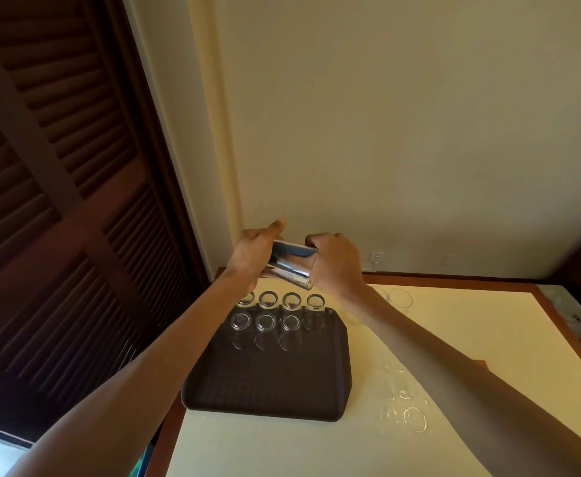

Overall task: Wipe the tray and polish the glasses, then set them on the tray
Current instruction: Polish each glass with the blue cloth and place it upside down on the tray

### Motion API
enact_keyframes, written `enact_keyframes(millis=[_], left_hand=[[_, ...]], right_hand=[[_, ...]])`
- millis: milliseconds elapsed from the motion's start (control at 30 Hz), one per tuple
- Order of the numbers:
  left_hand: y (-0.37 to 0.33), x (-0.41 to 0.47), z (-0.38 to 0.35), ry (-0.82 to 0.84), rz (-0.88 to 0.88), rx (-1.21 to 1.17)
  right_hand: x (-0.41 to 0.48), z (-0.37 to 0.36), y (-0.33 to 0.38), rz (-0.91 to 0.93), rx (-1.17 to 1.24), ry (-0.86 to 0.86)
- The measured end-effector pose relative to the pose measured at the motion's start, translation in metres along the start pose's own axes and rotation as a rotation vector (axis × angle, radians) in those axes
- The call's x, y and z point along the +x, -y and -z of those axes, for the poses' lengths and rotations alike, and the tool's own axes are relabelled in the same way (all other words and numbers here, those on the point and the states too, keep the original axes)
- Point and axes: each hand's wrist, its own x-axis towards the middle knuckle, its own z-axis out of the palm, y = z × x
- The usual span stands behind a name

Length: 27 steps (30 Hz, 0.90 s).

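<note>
Leftmost, a dark louvred door point(58, 201) fills that side of the view, next to a cream wall point(385, 132). Both bare forearms reach away from the camera and meet above the far edge of the tray. The left hand point(256, 253) grips the left end of a clear glass point(292, 266), fingers curled round it and the thumb lifted. The glass lies tilted on its side in the air between the two hands. The right hand point(337, 263) is curled round its right end, knuckles up.

Below them, a dark brown tray point(268, 383) sits at the left of a cream table point(316, 449) with a wooden border. Eight glasses point(266, 321) stand in two rows of four at the tray's far end; its near part is bare.

Right of the tray, a cluster of loose glasses point(402, 404) rests on the table near the right forearm, and another lone glass point(400, 299) stands farther back. A wall socket point(376, 257) shows low on the wall beyond the table.
</note>
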Motion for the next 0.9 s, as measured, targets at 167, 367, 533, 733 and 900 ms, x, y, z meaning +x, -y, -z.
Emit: enact_keyframes(millis=[167, 367, 533, 733, 900], left_hand=[[0.002, -0.006, -0.004, -0.108, -0.283, 0.028], [-0.009, -0.012, 0.004, 0.211, 0.164, -0.147], [-0.008, -0.014, -0.002, 0.074, 0.207, -0.155], [-0.007, -0.011, -0.004, -0.009, 0.11, -0.085], [-0.007, -0.008, -0.003, -0.075, -0.144, 0.051]], right_hand=[[-0.006, -0.006, 0.01, -0.551, 0.887, 0.589], [0.003, 0.008, -0.003, -0.054, -0.028, 0.073], [0.008, 0.01, 0.0, 0.124, 0.031, 0.003], [0.014, 0.002, -0.009, 0.052, 0.291, 0.094], [-0.002, 0.004, 0.007, -0.349, 0.896, 0.599]])
